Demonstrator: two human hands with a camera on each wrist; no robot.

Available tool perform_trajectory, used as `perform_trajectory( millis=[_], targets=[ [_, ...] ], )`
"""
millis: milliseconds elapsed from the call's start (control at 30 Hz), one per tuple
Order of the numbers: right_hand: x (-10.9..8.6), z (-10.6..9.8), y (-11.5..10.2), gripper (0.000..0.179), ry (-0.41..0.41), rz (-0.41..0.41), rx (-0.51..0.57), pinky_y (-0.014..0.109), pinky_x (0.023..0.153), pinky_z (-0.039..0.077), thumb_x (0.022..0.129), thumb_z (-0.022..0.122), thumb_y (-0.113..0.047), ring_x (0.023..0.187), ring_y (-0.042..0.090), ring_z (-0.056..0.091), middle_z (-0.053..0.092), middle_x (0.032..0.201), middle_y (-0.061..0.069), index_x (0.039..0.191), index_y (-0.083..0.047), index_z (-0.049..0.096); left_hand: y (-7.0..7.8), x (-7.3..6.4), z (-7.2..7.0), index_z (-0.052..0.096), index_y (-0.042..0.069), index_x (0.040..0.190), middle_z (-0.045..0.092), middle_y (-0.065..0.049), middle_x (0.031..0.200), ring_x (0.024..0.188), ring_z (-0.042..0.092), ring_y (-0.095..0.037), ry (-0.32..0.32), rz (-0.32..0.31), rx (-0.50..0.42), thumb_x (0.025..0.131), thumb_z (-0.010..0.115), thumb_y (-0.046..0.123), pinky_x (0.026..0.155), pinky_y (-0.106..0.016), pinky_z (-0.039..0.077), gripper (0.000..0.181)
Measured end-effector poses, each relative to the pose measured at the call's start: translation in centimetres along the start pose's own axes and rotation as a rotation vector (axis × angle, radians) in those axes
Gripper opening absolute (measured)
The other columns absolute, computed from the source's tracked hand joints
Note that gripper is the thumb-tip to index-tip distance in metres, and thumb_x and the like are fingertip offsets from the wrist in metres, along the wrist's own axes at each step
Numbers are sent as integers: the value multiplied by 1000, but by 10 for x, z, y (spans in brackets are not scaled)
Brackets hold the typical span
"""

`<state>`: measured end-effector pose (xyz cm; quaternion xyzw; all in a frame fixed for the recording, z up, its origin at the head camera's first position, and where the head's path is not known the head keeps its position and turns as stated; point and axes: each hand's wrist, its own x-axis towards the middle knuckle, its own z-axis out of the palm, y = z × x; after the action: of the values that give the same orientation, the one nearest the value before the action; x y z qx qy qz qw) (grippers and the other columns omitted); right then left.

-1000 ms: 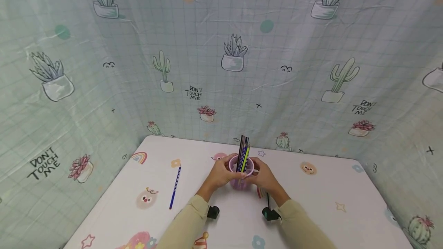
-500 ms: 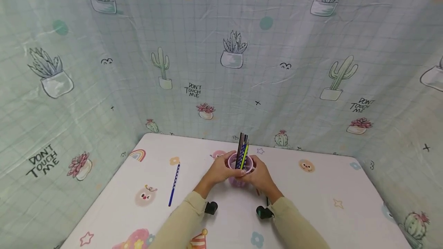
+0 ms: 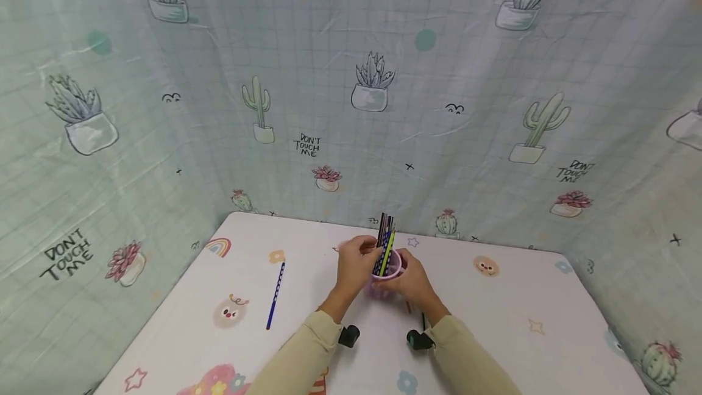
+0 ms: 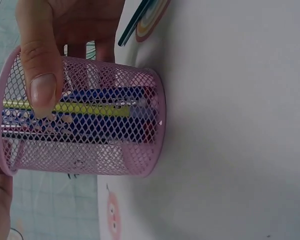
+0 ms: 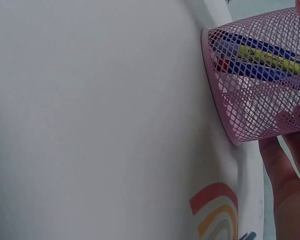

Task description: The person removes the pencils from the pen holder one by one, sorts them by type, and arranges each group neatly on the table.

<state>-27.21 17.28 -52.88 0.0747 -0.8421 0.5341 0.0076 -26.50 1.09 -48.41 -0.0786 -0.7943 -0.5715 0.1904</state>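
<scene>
A pink mesh pencil cup point(image 4: 161, 107) stands upright at the middle of the table, with several pencils point(image 3: 387, 249) leaning in it, among them blue dotted ones, a yellow-green one and dark striped ones. My right hand point(image 3: 412, 279) grips the cup from the right, its thumb across the mesh front in the left wrist view. At the rim's left side, my left hand point(image 3: 353, 266) curls its thumb and fingers against the pencils; in the left wrist view only part of it shows at the edge. The pencils' lower ends show through the mesh.
A blue dotted pencil point(image 3: 276, 295) lies on the white printed tabletop point(image 3: 482, 334), left of the hands. A dark green pencil point(image 4: 136, 22) lies by the printed rainbow, close to my right wrist. Behind the table hangs a cactus-print curtain point(image 3: 406, 139).
My left hand has let go of the cup's side and risen to the pencils at the rim. The right hand still grips the cup, which stays nearly in place.
</scene>
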Motion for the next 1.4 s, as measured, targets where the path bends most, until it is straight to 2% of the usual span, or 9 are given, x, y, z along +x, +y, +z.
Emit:
perform_trajectory(
  millis=[200, 333, 533, 733, 867, 1000, 1167, 1367, 1400],
  targets=[
    [0, -4, 1, 76, 14, -6, 0, 49, 106, 55, 64, 101, -21, 116, 23, 66, 71, 124, 7, 128, -11, 61, 12, 3, 11, 77, 2, 112, 78, -11, 106, 96, 74, -23, -54, 10, 290, 92, 78, 13, 85, -38, 63, 23],
    [0, -3, 1, 73, 6, -19, 20, 45, 105, 53, 66, 99, -16, 114, 23, 65, 72, 125, 10, 127, -8, 60, 15, 4, 18, 78, 4, 107, 78, -8, 99, 91, 71, -22, -57, 28, 428, 92, 78, 16, 80, -37, 60, 19],
    [-1, 1, -1, 76, -23, -22, 27, 45, 106, 53, 68, 96, -13, 119, 24, 65, 70, 133, 12, 134, -7, 58, 13, 4, 19, 78, 7, 104, 76, -4, 95, 88, 68, -21, -67, 55, 538, 93, 78, 19, 77, -36, 57, 17],
    [-1, -1, -3, 72, -7, -46, 7, 53, 110, 51, 69, 96, -12, 122, 28, 65, 70, 132, 13, 131, -7, 59, 16, 6, 18, 76, 3, 101, 73, -8, 91, 83, 65, -23, -110, 103, 624, 95, 75, 20, 75, -37, 57, 18],
    [-2, -2, -2, 71, -1, -44, -2, 51, 110, 52, 69, 96, -14, 120, 26, 66, 72, 130, 12, 129, -8, 60, 17, 6, 20, 75, 3, 98, 72, -7, 89, 82, 65, -22, -128, 129, 698, 94, 75, 21, 75, -36, 57, 19],
    [-2, -1, -1, 70, 5, -34, 9, 46, 106, 52, 68, 97, -15, 116, 24, 66, 73, 126, 10, 127, -8, 61, 17, 8, 19, 74, 2, 92, 70, -9, 83, 79, 65, -25, -127, 146, 691, 95, 72, 17, 72, -38, 56, 16],
    [-3, -1, -1, 77, -8, -19, 50, 49, 108, 54, 67, 99, -17, 118, 25, 66, 71, 127, 9, 131, -9, 58, 19, 13, 11, 74, 2, 88, 67, -10, 81, 76, 63, -25, -141, 105, 554, 99, 70, 18, 68, -39, 53, 20],
    [-4, -2, -2, 80, -15, -6, 52, 50, 108, 55, 65, 101, -19, 118, 24, 67, 71, 126, 7, 131, -10, 57, 26, 26, -4, 73, -1, 91, 66, -14, 89, 84, 62, -27, -199, 46, 427, 101, 65, 12, 75, -42, 53, 18],
    [-4, -2, -1, 80, -16, -6, 52, 49, 107, 55, 64, 101, -19, 117, 24, 68, 71, 125, 7, 130, -10, 57, 28, 29, -8, 72, -1, 89, 64, -14, 87, 82, 60, -27, -202, 40, 407, 102, 64, 11, 73, -41, 52, 19]
  ],
)
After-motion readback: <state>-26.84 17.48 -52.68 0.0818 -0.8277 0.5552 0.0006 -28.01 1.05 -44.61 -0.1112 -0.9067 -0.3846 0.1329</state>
